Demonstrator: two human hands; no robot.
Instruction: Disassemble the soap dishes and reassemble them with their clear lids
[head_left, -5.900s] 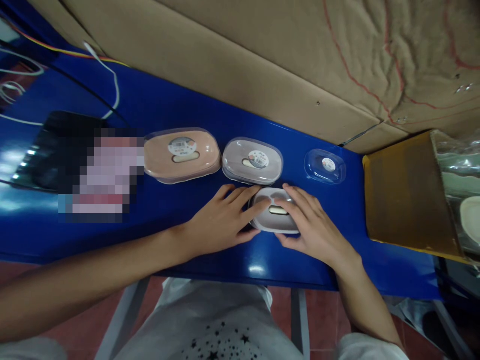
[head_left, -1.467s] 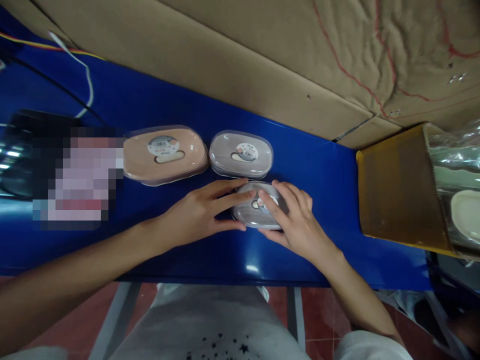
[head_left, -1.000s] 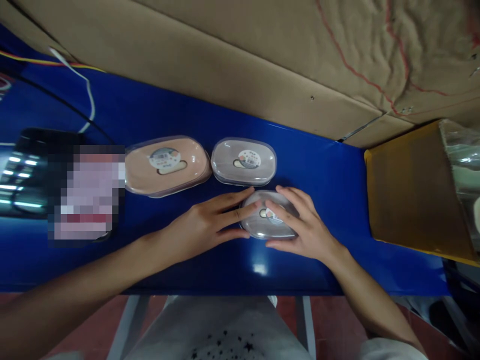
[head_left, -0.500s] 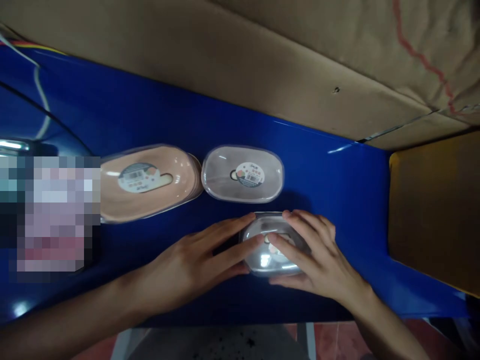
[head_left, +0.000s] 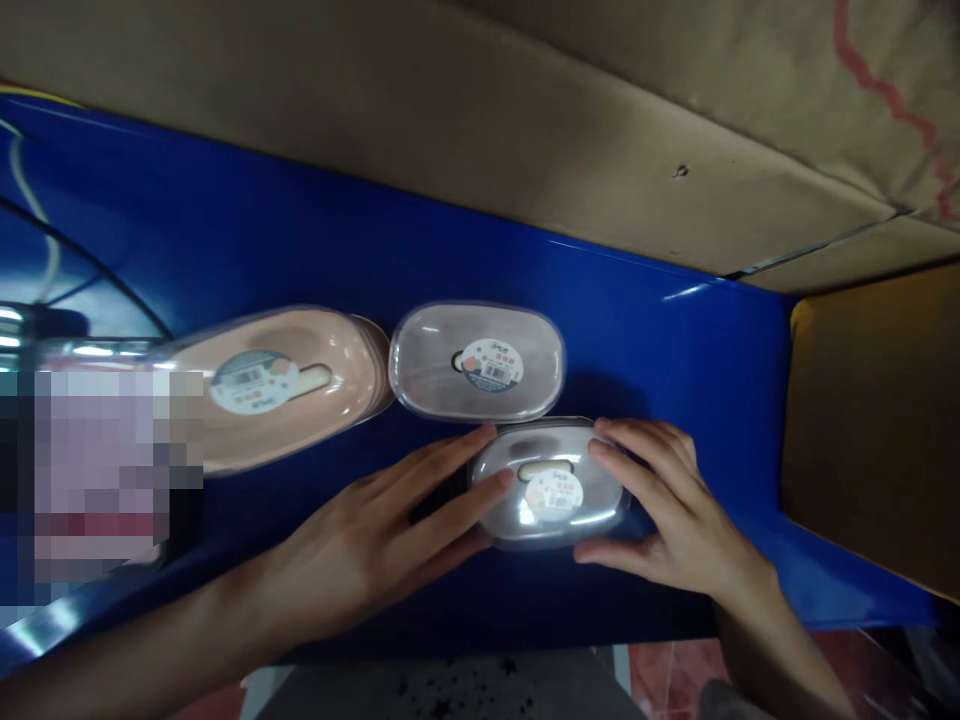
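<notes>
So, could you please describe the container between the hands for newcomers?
On the blue table, the left hand and right hand flank a grey oval container. Unlike the peach container and the other grey container, it has fingers on it.

Seemingly a workshop: blue worktable (head_left: 675,370), cardboard sheeting (head_left: 465,120) along it, labelled lidded containers (head_left: 439,390)

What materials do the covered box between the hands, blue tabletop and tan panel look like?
Covered box: probably plastic; its transparent cover is glossy with bright highlights. Blue tabletop: smooth, glossy, with light streaks, perhaps painted metal or laminate. Tan panel: likely cardboard, matte, with a seam and small hole.
</notes>
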